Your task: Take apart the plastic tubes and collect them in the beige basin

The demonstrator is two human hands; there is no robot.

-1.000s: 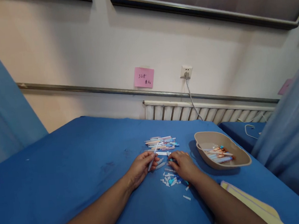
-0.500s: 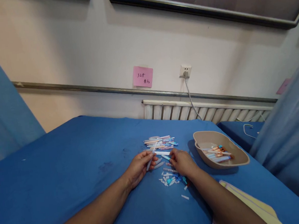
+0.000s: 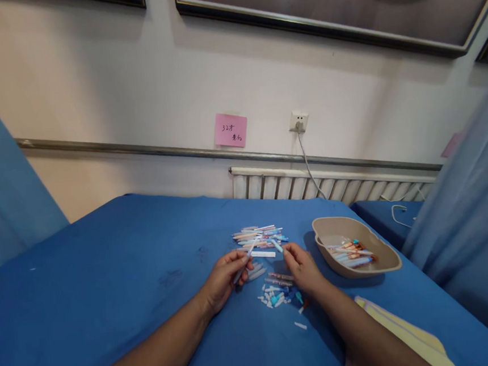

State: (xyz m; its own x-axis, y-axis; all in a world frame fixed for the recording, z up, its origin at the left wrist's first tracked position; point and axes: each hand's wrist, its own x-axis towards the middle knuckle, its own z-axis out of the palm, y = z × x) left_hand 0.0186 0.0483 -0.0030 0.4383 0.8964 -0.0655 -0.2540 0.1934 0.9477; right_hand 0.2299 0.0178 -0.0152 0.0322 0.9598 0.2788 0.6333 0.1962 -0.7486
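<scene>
My left hand (image 3: 228, 274) is closed around a slim pale pen barrel (image 3: 243, 265) that tilts up to the right. Between the fingers of my right hand (image 3: 303, 263) is a light-blue pen part (image 3: 277, 245), its end pointing up and left. White sticks (image 3: 262, 254) lie flat between the hands. Just behind them is a pile of pens and pen parts (image 3: 257, 236). Grey-white barrels (image 3: 257, 272) rest beside my left fingers, and patterned barrels (image 3: 280, 278) lie near my right wrist. Closer to me are small white and blue pieces (image 3: 275, 297).
A beige basin (image 3: 387, 256) holding several pens stands on the right of the blue-covered table (image 3: 108, 286). Nearer me, a yellow cloth (image 3: 404, 328) lies partly under my right forearm. Behind are a radiator (image 3: 278, 185), a rail and a plugged-in socket (image 3: 298, 122). Blue curtains hang at both sides.
My right hand has lifted the light-blue pen part off the table, and its tip now points toward my left hand. My left hand keeps its pen barrel. The view has shifted slightly.
</scene>
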